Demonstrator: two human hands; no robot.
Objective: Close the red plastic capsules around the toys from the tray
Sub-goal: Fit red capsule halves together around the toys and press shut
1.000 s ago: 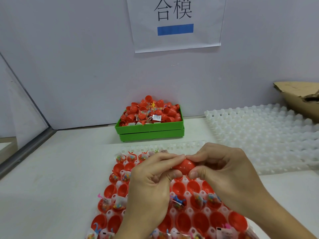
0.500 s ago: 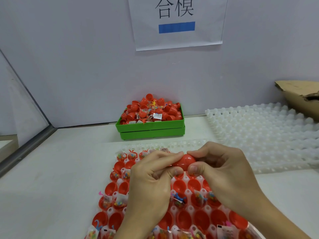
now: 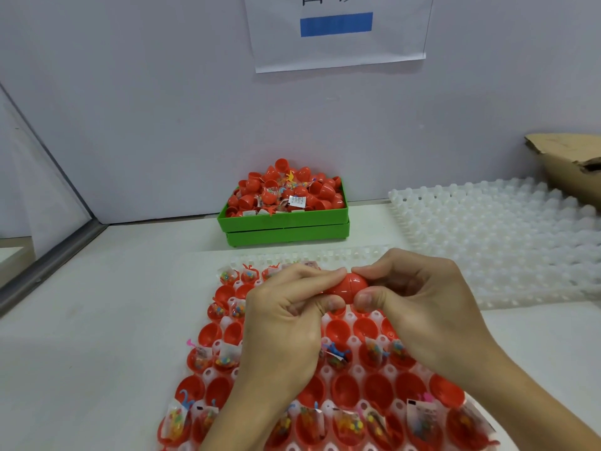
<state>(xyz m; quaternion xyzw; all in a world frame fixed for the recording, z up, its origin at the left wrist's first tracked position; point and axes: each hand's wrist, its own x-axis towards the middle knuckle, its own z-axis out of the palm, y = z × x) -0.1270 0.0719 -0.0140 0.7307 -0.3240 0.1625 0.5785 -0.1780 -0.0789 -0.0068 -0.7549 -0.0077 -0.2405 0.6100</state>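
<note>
Above the tray [image 3: 325, 257], the left hand [image 3: 286, 320] and right hand [image 3: 419, 307] pinch one red capsule [image 3: 347, 285] between fingertips, its halves meeting. Closing looks nearly done; next likely needs a firm squeeze until it snaps.

Two bare hands [image 3: 286, 323] [image 3: 422, 307], one closed red plastic capsule [image 3: 349, 285], two white moulded trays [image 3: 357, 255] [image 3: 494, 236] — one green plastic bin [image 3: 283, 222], one cardboard box [image 3: 569, 164].

This looks like a small factory packing station. A labelled paper sign [image 3: 338, 30] hangs on the far partition above a green bin [image 3: 283, 222] heaped with red capsule halves. White moulded trays [image 3: 507, 236] cover the bench on the right.
</note>
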